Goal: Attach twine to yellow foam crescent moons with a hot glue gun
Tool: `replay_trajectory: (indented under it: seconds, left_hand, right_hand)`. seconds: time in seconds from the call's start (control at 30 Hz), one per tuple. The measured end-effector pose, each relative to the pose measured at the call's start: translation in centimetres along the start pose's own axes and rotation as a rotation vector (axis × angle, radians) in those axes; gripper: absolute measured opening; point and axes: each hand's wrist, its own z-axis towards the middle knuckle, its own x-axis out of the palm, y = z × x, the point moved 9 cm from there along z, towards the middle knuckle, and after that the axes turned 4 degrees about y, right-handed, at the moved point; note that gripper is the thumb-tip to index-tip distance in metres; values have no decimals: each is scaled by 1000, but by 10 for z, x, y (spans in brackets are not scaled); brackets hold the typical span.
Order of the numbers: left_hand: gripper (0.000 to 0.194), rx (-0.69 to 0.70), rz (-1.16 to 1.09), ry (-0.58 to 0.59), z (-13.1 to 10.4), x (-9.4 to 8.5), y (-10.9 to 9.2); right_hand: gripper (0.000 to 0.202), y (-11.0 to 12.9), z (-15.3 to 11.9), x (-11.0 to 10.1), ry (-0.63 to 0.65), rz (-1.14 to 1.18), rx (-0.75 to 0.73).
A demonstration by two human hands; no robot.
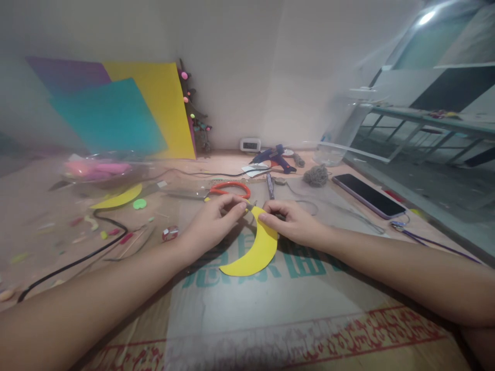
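Observation:
A yellow crescent cutout (259, 252), flat like foam sheet or card, is held over the table with its lower point toward the left. My right hand (292, 222) pinches its upper part between thumb and fingers. The closed thumb and finger of my left hand (220, 217) are at its top tip, where a small greyish bit shows, perhaps yarn; I cannot make it out clearly. Just behind my left hand lie scissors with red handles (232, 184). A marker-like pen (269, 186) lies behind my right hand, near a ball of grey yarn (316, 175).
A blue glue gun (274, 158) and a small digital clock (250, 145) stand by the wall. On the right lies a phone (367, 196). Another yellow crescent (119, 197), a black cable (83, 252) and scattered scraps lie left. Coloured sheets (104, 116) lean on the wall.

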Motion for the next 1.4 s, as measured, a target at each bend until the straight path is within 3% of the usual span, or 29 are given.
replay_trajectory:
  seconds: [0.37,1.2,1.4]
  left_hand:
    - [27,-15,-11,37,-1,4,-5]
    - [28,71,75,-51,-2,-7,-11]
    - [22,8,-2,-31,-2,-4,-3]
  right_hand:
    - [30,0,0,-1,-6,33,-20]
    - [28,0,0,-2,-15,64,-18]
    - [28,-3,-1,-2,-17,75,-5]
